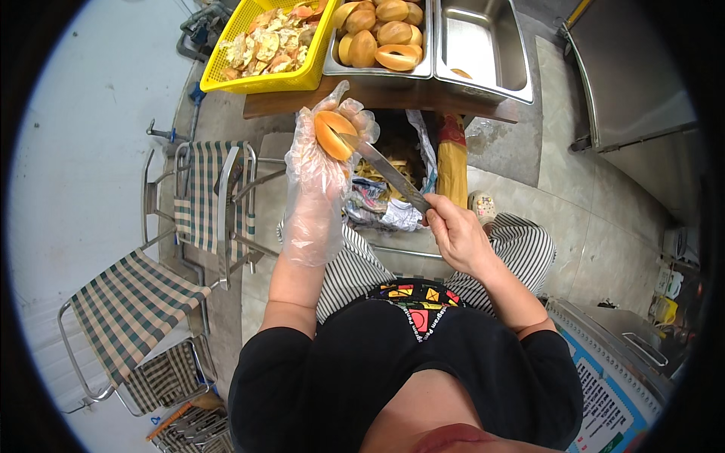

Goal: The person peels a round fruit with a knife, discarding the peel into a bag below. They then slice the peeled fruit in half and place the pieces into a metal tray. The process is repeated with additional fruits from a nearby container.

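Observation:
A peeled, orange-fleshed fruit (330,127), melon-like with a dark opening along its middle, rests in my left hand (320,170). That hand wears a loose clear plastic glove reaching up the forearm. My right hand (460,232) is bare and grips the handle of a long knife (396,176). The blade's tip touches the fruit at its opening; how deep it goes I cannot tell. Beyond my hands, a steel pan (334,71) holds several peeled fruits (395,33), one of them cut open. Beside it, another steel pan (484,48) holds one small orange piece (461,73).
A yellow plastic basket (266,86) of peels and scraps stands far left on the wooden board (391,99). Under the board sits a paper-lined container (419,141) with peel strips. Metal-framed checked chairs (141,306) stand at left; a stainless-steel cabinet (634,85) is at right.

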A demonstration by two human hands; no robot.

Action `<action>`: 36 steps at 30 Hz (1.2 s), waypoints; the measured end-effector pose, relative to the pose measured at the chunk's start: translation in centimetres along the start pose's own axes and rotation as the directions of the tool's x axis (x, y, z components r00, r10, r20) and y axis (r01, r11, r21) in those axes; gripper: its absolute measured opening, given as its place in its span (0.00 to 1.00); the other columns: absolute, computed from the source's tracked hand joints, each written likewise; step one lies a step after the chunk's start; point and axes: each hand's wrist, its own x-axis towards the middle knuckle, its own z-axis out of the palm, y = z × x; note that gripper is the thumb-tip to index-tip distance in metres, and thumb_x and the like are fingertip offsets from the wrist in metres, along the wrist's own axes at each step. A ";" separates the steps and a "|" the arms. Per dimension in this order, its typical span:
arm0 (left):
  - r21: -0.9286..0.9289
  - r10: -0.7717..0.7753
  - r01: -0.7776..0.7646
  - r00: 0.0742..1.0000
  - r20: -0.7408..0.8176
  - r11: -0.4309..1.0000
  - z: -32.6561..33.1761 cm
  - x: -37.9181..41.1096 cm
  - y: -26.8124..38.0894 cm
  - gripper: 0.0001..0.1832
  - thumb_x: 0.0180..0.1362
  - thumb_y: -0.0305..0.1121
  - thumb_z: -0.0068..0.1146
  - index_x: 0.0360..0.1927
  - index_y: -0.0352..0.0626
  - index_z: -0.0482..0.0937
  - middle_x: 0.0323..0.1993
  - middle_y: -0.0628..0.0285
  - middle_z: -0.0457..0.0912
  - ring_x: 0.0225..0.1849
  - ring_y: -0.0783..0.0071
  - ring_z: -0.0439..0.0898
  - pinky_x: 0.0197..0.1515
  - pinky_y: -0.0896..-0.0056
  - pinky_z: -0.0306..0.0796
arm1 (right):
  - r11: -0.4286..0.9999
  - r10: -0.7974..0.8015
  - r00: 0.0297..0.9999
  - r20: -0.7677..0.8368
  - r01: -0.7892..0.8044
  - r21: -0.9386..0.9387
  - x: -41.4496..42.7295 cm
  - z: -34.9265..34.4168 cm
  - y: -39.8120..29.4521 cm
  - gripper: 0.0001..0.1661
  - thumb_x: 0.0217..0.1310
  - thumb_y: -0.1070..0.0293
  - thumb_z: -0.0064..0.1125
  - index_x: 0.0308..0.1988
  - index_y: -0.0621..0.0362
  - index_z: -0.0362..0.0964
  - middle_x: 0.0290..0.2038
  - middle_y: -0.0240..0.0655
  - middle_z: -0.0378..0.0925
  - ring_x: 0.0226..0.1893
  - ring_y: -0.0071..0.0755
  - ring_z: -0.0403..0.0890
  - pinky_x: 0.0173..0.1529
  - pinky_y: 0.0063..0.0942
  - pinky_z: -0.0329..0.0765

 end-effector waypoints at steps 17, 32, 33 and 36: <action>0.438 0.158 -0.082 0.977 -0.140 0.895 2.2 -0.1 -1.2 0.25 0.67 0.51 0.42 0.49 0.37 0.72 0.47 0.48 0.73 0.45 0.55 0.74 0.47 0.53 0.70 | 0.971 0.113 0.988 0.103 -0.132 0.201 0.5 0.1 0.5 0.13 0.68 0.69 0.44 0.49 0.61 0.66 0.29 0.44 0.76 0.26 0.45 0.79 0.31 0.36 0.74; 0.446 0.209 -0.120 0.965 -0.157 0.887 2.3 3.6 2.0 0.22 0.64 0.40 0.50 0.55 0.32 0.68 0.41 0.51 0.74 0.40 0.62 0.76 0.39 0.61 0.74 | 0.985 0.154 0.988 0.000 -0.154 0.078 1.3 -0.6 4.8 0.13 0.67 0.66 0.44 0.47 0.61 0.67 0.25 0.49 0.75 0.29 0.56 0.76 0.33 0.45 0.70; 0.444 0.172 -0.123 0.982 -0.073 0.888 3.5 3.8 2.3 0.22 0.64 0.37 0.52 0.55 0.32 0.67 0.42 0.51 0.75 0.40 0.62 0.76 0.41 0.60 0.74 | 0.987 0.155 0.988 0.008 -0.155 0.050 1.5 -0.9 5.1 0.12 0.67 0.66 0.44 0.46 0.61 0.67 0.25 0.52 0.74 0.31 0.60 0.76 0.35 0.48 0.70; 0.752 0.196 -0.118 0.980 -0.016 0.649 6.7 5.2 1.4 0.25 0.59 0.25 0.55 0.59 0.31 0.64 0.44 0.50 0.75 0.41 0.63 0.77 0.44 0.61 0.75 | 0.988 0.154 0.984 0.085 -0.151 -0.043 2.4 -1.5 6.3 0.12 0.67 0.65 0.44 0.45 0.61 0.67 0.26 0.54 0.75 0.32 0.61 0.76 0.34 0.50 0.70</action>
